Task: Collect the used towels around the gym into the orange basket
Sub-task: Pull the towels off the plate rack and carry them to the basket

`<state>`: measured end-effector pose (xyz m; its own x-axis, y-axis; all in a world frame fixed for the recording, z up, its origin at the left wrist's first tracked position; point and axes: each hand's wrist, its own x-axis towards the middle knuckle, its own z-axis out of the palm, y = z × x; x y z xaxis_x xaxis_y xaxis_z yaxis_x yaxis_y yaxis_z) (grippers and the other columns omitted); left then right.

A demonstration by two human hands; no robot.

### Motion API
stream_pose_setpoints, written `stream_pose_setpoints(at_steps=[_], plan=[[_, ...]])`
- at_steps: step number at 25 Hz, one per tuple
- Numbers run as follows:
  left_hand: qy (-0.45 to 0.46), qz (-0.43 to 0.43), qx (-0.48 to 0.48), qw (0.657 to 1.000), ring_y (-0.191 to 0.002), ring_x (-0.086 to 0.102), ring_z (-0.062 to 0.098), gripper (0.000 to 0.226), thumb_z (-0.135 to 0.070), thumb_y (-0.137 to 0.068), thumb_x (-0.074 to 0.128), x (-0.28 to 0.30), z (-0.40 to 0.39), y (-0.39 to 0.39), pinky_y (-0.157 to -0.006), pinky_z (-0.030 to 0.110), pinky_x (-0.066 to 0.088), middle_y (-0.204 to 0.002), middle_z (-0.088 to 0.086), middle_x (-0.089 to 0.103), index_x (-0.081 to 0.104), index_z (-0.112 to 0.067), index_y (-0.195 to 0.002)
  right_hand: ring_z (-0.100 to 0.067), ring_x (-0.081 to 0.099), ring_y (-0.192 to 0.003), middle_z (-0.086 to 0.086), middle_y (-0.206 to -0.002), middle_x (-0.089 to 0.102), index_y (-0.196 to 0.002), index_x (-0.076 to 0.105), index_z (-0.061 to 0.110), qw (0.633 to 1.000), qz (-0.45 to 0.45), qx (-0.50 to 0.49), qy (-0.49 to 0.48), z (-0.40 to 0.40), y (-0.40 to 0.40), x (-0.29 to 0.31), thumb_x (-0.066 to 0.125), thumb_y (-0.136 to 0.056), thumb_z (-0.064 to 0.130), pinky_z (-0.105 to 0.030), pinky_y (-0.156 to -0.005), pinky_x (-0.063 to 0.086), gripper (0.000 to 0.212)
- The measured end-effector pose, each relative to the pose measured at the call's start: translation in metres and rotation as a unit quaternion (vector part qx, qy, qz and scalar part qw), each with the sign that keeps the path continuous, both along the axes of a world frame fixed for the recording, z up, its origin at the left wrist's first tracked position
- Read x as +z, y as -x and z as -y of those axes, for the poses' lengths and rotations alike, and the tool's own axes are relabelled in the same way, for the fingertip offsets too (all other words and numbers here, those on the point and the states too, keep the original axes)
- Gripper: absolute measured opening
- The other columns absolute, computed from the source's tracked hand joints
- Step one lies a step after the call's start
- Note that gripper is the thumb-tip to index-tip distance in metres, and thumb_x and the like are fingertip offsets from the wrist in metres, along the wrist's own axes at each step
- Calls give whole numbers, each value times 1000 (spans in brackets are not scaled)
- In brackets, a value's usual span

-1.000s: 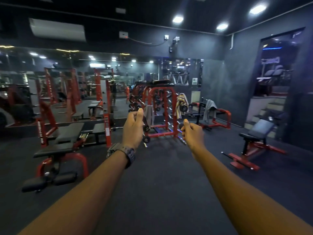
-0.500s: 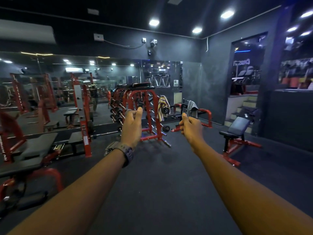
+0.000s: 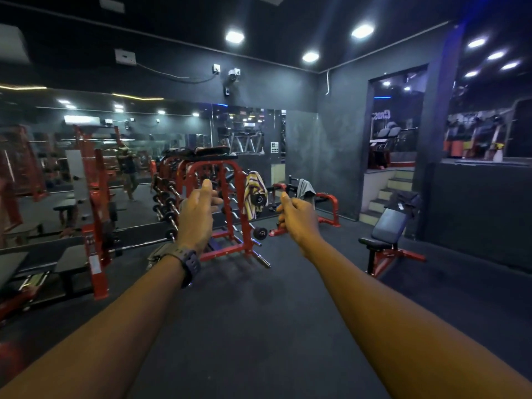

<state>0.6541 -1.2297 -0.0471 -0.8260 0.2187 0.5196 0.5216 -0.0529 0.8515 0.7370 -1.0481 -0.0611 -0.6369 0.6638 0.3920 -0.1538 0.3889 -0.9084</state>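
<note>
A yellow and purple striped towel [image 3: 254, 194] hangs on the right end of the red dumbbell rack [image 3: 230, 180]. Draped over a low red machine behind it is a grey towel [image 3: 305, 189]. A dark cloth [image 3: 403, 200] lies on top of the incline bench [image 3: 387, 226] at the right. Both my arms reach forward, well short of the rack. My left hand [image 3: 198, 214], with a watch on its wrist, has loosely spread fingers and holds nothing. My right hand [image 3: 296, 218] is curled with the thumb up and is empty. No orange basket is in view.
Red benches and a press station [image 3: 95, 226] crowd the left along the wall mirror [image 3: 86, 156]. Dark rubber floor [image 3: 259, 326] stretches ahead of me. Steps [image 3: 385, 194] rise in a doorway at the right, beside a dark half wall [image 3: 483, 214].
The view has swung right and come closer to the dumbbell rack. My left hand's fingers have uncurled from a fist. My right hand stays curled.
</note>
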Motion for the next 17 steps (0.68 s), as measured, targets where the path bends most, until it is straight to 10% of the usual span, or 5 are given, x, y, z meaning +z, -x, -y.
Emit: stream_pose_setpoints(at_steps=[6,17], plan=[[-3,26,-38,999,-90,65,19,49,-61,-102,34,-4,-102,127,-95,49,51,-102,6,72,63,-22,-95,-14,62,-68,-2,-79,66,-100,62,9,999,14,31,0,-95,131,-2,45,-106,43,-34,-70,56,38],[6,14,-25,1000,-87,58,17,40,-54,-103,37,-2,-293,377,-84,38,47,-98,1,63,59,-23,-94,-27,69,-96,-6,-99,70,-102,55,24,998,47,28,-32,-305,386,2,42,-104,52,-53,-94,55,30]])
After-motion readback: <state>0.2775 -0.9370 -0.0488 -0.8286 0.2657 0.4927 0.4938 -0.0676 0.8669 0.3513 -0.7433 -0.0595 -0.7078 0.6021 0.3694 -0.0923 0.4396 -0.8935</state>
